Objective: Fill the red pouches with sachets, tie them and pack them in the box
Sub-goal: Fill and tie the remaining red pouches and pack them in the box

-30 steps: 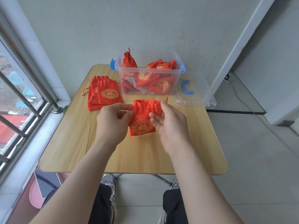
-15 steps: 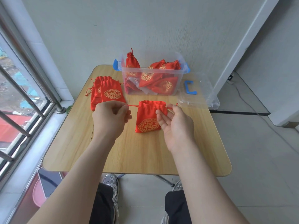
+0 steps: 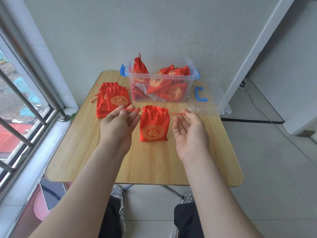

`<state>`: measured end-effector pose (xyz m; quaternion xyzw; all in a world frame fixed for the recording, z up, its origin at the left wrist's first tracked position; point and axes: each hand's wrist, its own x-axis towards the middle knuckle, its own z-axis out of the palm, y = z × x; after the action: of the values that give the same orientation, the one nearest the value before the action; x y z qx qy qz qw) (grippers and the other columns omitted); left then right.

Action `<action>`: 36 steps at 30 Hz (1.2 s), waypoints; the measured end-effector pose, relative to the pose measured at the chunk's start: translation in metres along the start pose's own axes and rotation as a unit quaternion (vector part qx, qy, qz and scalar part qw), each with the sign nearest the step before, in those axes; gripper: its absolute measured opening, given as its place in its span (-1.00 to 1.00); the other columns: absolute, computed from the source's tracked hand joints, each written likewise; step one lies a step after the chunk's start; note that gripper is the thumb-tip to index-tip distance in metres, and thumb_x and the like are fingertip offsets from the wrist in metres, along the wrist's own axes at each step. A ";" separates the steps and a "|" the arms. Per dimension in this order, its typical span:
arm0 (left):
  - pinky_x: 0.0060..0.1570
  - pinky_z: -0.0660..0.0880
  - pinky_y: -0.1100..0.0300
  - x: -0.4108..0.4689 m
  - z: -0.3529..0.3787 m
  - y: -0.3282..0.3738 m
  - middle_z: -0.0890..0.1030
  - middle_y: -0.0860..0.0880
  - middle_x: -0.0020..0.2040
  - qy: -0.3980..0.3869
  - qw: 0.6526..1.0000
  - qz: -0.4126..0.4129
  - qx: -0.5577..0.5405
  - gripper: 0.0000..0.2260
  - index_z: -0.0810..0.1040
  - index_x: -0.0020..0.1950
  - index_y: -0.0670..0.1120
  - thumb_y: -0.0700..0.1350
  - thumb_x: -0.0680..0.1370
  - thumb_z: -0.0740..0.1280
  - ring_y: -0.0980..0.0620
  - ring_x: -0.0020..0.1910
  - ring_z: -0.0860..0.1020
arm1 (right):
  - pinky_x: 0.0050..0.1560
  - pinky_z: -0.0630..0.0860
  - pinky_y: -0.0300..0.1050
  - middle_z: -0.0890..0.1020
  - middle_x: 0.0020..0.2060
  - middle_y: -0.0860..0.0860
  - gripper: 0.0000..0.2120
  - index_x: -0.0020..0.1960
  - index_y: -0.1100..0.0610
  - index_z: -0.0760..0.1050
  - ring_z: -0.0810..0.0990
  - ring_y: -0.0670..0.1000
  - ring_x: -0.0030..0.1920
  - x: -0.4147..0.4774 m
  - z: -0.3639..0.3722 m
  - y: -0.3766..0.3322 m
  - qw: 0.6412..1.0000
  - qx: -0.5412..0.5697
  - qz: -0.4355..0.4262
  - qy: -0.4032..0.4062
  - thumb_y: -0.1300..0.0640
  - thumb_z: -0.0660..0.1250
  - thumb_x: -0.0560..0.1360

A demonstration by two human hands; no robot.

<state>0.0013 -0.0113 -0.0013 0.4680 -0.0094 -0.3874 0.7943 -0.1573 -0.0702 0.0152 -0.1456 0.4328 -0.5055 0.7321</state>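
A red pouch [image 3: 153, 125] with a gold emblem lies on the wooden table [image 3: 147, 162], its mouth gathered. My left hand [image 3: 118, 125] pinches the left drawstring, and my right hand [image 3: 189, 133] pinches the right one; both strings are stretched taut sideways from the pouch's neck. Behind stands a clear plastic box [image 3: 160, 79] with blue latches, holding several tied red pouches. A stack of flat red pouches [image 3: 113, 100] lies to the left of the box. No sachets are visible.
The box's clear lid [image 3: 209, 102] with a blue handle lies at the table's back right, overhanging the edge. A window with metal bars [image 3: 22, 100] runs along the left. A wall stands close behind the table. My knees and shoes show below the front edge.
My hands moved apart, pulling the drawstrings outward, and the pouch's mouth drew closed from wide to gathered.
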 end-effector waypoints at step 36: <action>-0.25 0.39 0.22 -0.011 -0.007 -0.002 0.75 -0.07 -0.13 -0.036 0.989 -0.098 0.108 -0.90 0.52 0.20 -0.21 -0.22 0.75 0.25 0.11 -0.38 0.33 | -0.07 0.74 0.09 0.58 -0.27 0.09 -0.87 0.10 0.23 0.59 0.72 0.14 -0.21 0.000 -0.017 0.009 0.954 -0.285 0.014 -0.089 0.22 0.28 0.71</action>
<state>-0.0050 0.0006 -0.0030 0.5355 -0.0336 -0.4769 0.6962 -0.1648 -0.0621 -0.0007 -0.3865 0.4938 -0.3362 0.7027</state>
